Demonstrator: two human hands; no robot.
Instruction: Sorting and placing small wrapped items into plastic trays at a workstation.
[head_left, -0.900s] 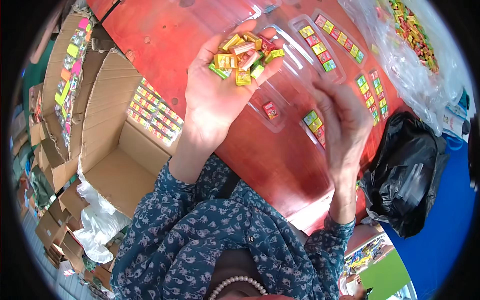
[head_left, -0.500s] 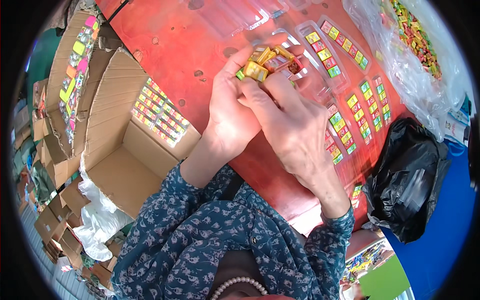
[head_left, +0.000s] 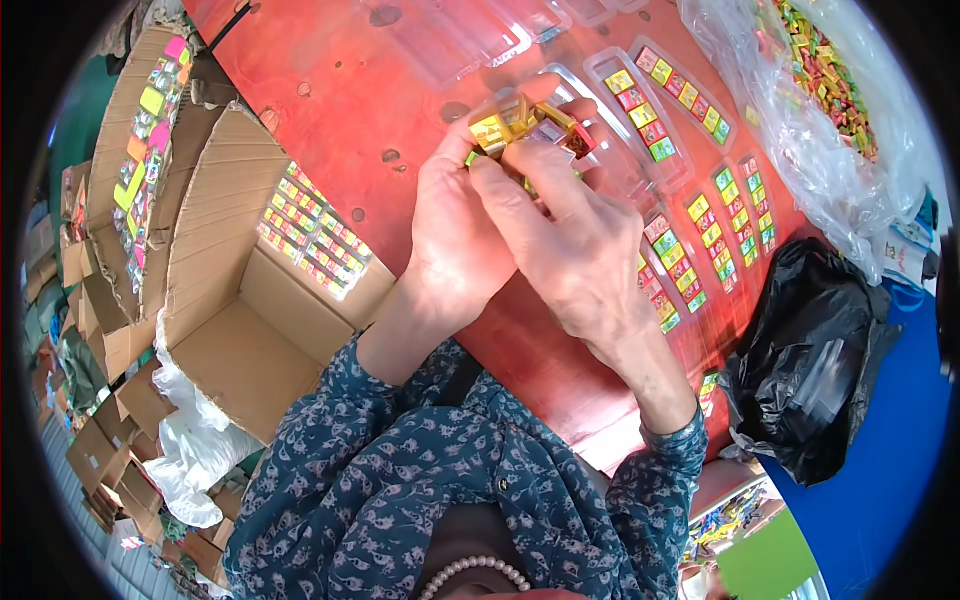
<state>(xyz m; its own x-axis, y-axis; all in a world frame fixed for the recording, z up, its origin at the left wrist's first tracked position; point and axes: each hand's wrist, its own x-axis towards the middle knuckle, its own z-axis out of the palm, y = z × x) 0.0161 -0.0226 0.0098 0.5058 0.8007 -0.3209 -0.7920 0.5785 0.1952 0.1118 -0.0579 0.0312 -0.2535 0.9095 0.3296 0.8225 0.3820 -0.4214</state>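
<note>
Cupped palm up over the red table [head_left: 320,70], my left hand [head_left: 445,235] holds a heap of small wrapped sweets [head_left: 490,132], yellow, red and green. My right hand [head_left: 585,250] reaches over from the right, thumb and fingers pressed together down in that heap; what they pinch is hidden. Just beyond the hands lies a clear plastic tray [head_left: 673,172] with a row of sweets in one slot. Right of my right hand, more filled rows of sweets [head_left: 698,222] lie in clear trays.
Unfilled clear trays [head_left: 440,45] lie at the far edge. A clear bag of loose sweets [head_left: 825,80] sits far right, with a black plastic bag [head_left: 790,390] nearer. At left stands an open cardboard box [head_left: 215,200] with filled sweet trays [head_left: 315,230] inside.
Both hands have shifted slightly left and nearer to me. My right fingers have moved within the heap, and the yellow sweets have tilted in my left palm.
</note>
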